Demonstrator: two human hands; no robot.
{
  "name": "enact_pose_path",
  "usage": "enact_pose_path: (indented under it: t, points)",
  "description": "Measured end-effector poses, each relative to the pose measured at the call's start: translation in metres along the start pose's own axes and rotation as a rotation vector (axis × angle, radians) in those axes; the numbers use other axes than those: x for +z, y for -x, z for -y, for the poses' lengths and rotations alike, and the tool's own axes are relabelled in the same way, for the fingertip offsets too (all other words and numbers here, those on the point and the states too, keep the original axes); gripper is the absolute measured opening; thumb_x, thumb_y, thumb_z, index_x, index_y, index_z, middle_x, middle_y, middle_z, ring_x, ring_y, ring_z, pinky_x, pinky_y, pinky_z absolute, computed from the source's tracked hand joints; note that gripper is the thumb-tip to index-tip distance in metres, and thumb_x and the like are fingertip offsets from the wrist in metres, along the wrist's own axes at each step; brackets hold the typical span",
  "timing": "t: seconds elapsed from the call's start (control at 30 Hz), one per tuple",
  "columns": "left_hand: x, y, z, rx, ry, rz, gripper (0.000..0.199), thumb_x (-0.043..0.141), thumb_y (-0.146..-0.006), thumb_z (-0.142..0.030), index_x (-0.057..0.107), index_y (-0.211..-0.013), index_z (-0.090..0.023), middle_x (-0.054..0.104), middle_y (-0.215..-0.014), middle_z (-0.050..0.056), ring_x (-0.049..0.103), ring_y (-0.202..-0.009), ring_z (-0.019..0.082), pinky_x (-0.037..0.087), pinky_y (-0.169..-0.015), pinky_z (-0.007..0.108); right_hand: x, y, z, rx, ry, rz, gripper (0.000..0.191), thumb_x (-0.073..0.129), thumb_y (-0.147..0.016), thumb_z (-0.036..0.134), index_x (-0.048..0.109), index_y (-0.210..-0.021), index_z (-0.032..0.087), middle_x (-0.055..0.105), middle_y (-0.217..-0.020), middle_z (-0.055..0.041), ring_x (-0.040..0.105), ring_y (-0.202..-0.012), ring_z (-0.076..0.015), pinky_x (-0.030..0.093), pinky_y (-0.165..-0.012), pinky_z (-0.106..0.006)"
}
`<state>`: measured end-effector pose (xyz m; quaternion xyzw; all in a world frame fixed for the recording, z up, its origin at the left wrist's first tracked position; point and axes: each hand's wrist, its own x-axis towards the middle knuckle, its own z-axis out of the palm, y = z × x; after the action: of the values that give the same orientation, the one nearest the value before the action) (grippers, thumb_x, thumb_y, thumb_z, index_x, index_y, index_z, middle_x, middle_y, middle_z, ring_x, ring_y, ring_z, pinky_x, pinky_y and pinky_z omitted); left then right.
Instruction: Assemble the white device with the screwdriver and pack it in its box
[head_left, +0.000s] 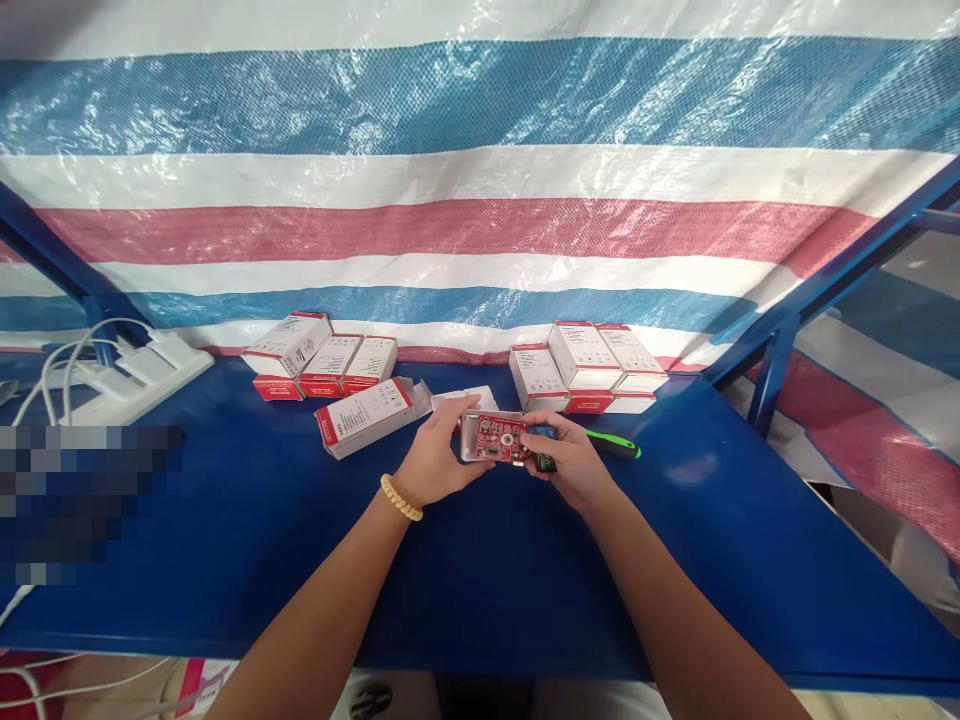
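A small device with a red circuit board [495, 438] in a pale case is held between both hands above the blue table. My left hand [438, 455] wraps round the left end of the case, a beaded bracelet on its wrist. My right hand [568, 458] grips the right end, its thumb near the board, with a dark green-blue block [545, 448] at its fingers. Behind the hands lies a white piece [484, 397], partly hidden. An opened white and red box [367, 415] rests to the left. A green-handled tool [616, 444] lies just right of my right hand.
Stacked white and red boxes stand at the back left [289, 345] and back right [585, 358] of the blue table [495, 600]. A white power strip [142, 380] with plugs and cables sits at the far left. Blue frame bars [825, 300] and a striped sheet [450, 230] enclose the table.
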<state>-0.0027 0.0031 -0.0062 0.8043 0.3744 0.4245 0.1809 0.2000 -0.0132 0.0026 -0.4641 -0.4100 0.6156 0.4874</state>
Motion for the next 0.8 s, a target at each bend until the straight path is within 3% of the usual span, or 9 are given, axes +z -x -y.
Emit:
enact_pose_path:
  t: [0.17,0.3,0.47,0.6,0.8]
  points:
    - [0.000,0.000,0.000,0.034,-0.019,0.050,0.065,0.076,-0.071,-0.029,0.047,-0.129,-0.023,0.058,-0.127,0.011,0.055,-0.121,0.029,0.047,-0.103,0.048,0.000,0.001,-0.001,-0.057,0.079,-0.024,0.035,0.078,-0.064,0.037,0.062,-0.089,0.019,0.062,-0.053,0.0013,0.052,-0.040,-0.0118,0.027,-0.036,-0.019]
    - [0.006,0.002,-0.002,0.054,-0.056,0.076,0.069,0.076,-0.070,-0.029,0.044,-0.131,-0.023,0.060,-0.124,0.010,0.058,-0.116,0.027,0.050,-0.098,0.044,0.001,-0.001,-0.003,-0.067,0.132,-0.055,0.033,0.078,-0.063,0.039,0.063,-0.084,0.019,0.059,-0.051,0.0025,0.052,-0.040,-0.0125,0.030,-0.036,-0.020]
    - [0.011,0.001,-0.003,0.031,-0.299,0.120,0.065,0.081,-0.063,-0.034,0.053,-0.119,-0.021,0.065,-0.113,0.010,0.061,-0.104,0.029,0.050,-0.091,0.046,0.000,-0.004,-0.005,-0.083,0.269,-0.095,0.027,0.075,-0.065,0.039,0.063,-0.080,0.019,0.058,-0.047,0.0020,0.053,-0.040,-0.0151,0.032,-0.036,-0.023]
    - [0.015,0.001,-0.002,0.006,-0.463,0.194,0.060,0.082,-0.060,-0.039,0.057,-0.110,-0.017,0.066,-0.106,0.012,0.061,-0.099,0.032,0.049,-0.086,0.047,0.002,-0.001,-0.005,-0.189,0.460,-0.093,0.017,0.069,-0.072,0.035,0.064,-0.080,0.021,0.061,-0.053,0.0021,0.057,-0.043,-0.0158,0.044,-0.046,-0.029]
    - [0.024,0.004,-0.003,-0.028,-0.542,0.114,0.055,0.076,-0.065,-0.045,0.058,-0.108,-0.017,0.065,-0.101,0.011,0.061,-0.095,0.031,0.048,-0.081,0.044,0.002,0.001,-0.005,-0.176,0.567,-0.125,0.022,0.071,-0.069,0.033,0.062,-0.085,0.021,0.065,-0.061,0.0014,0.058,-0.043,-0.0161,0.048,-0.050,-0.032]
